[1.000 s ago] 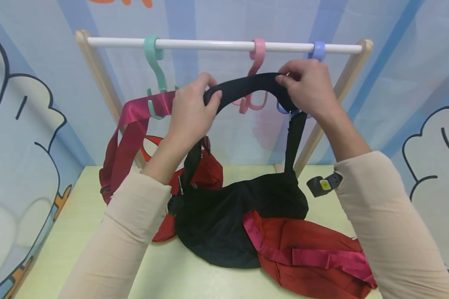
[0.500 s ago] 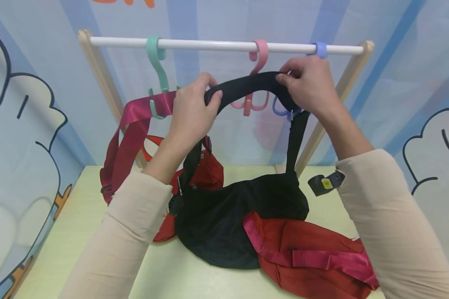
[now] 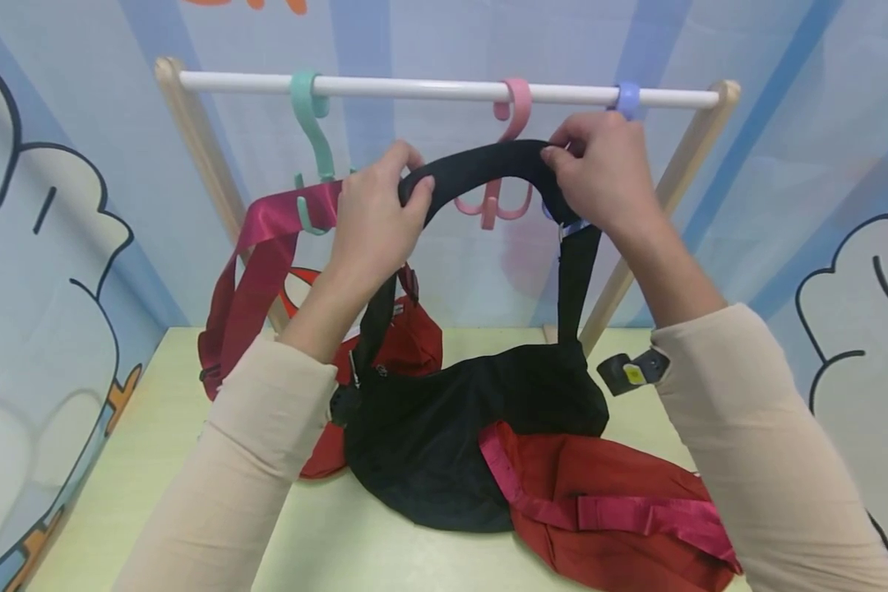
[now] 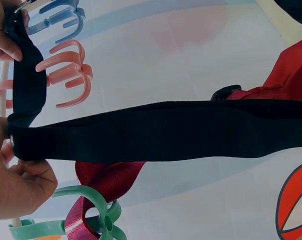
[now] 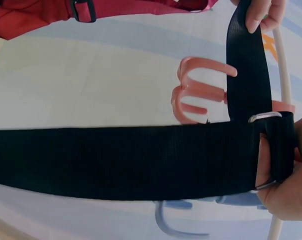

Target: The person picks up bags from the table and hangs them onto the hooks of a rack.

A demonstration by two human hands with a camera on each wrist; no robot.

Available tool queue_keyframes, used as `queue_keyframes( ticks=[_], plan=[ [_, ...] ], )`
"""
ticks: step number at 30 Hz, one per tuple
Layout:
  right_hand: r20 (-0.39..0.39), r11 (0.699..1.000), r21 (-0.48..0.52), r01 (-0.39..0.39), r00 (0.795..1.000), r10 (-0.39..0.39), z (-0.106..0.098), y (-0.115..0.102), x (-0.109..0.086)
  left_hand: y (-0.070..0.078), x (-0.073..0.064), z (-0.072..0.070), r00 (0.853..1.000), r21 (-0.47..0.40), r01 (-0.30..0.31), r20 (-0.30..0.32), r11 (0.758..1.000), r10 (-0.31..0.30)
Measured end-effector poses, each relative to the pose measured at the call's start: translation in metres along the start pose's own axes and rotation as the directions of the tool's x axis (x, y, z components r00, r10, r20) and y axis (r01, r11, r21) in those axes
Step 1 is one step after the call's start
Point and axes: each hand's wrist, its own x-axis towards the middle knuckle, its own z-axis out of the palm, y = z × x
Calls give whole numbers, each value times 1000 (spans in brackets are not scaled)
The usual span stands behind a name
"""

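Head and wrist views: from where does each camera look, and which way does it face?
Head: on the head, facing forward and down at the rack; left hand, right hand and sleeves show.
Left wrist: on that wrist, looking at the black strap; left hand below, right hand above.
Right wrist: on that wrist, looking at the black strap; right hand below, left hand above.
Wrist views share the black strap and pink hook.

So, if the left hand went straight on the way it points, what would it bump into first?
Probably the white rail, between the green hook and the pink hook. Depth is unclear, though: the left hand might pass under it to the backdrop.
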Motion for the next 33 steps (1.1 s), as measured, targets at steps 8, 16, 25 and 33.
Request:
queue_keyframes(
  ticks=[8,16,25,33],
  plan=[
    [-111,992,119,-41,992,55,10,-5,-8,3,2,-2,1000,-15,11,-3,1000,-11],
    [-146,981,189,-37,987,65,19,-12,-20,2,3,-4,999,-10,14,-37,1000,-14],
    [-211,967,250,-47,972,102,20,-10,-32,6,1,-5,999,-40,15,-39,999,-17],
    [-288,946,322,-32,949,130,21,-9,-42,14,-5,-5,999,-39,-6,-46,999,5]
  ],
)
